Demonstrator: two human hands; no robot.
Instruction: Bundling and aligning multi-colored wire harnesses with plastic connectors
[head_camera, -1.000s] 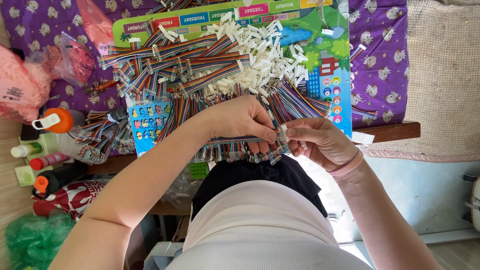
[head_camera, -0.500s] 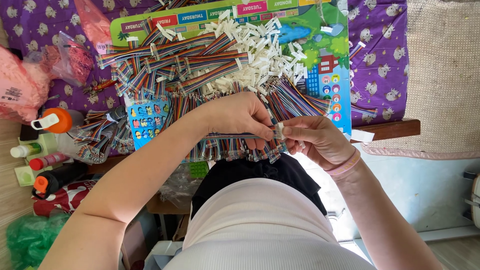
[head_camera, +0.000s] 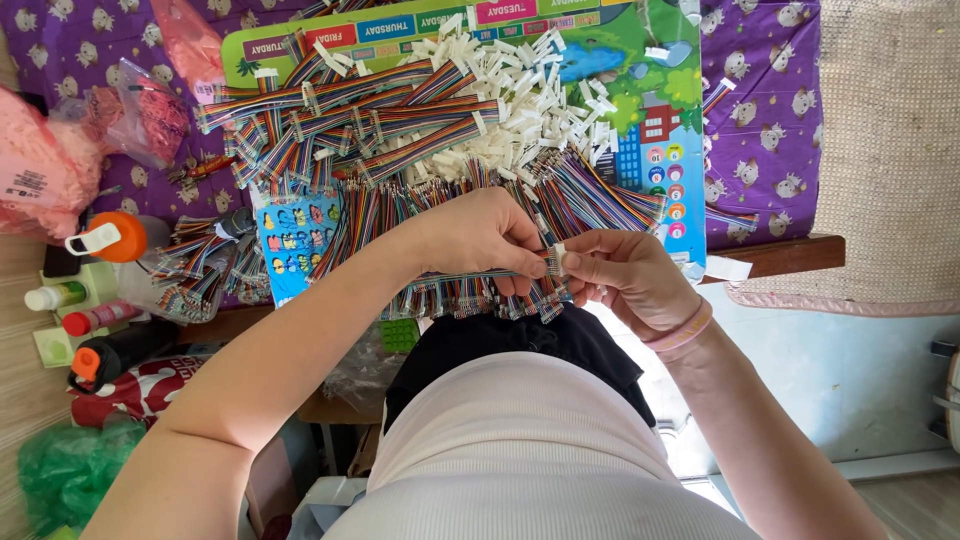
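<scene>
While both hands, left hand (head_camera: 480, 238) and right hand (head_camera: 622, 278), pinch a light, limp ribbon cable (head_camera: 470, 278) by its stiff white connector (head_camera: 557, 258) at 3 o'clock, the grip looks best placed there.

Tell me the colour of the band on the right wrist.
Pink; the wristband shows clearly in the head view, just below the right hand.

Glossy plastic white connectors (head_camera: 520, 95) top a glossy printed board (head_camera: 640, 90).

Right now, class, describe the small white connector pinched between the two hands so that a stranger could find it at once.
Start at the colourful board heaped with rainbow ribbon cables. Come down to its near edge, where the left hand and right hand meet. The white connector sits between their fingertips, lifted clear, unlike the loose ones piled on the board.
</scene>
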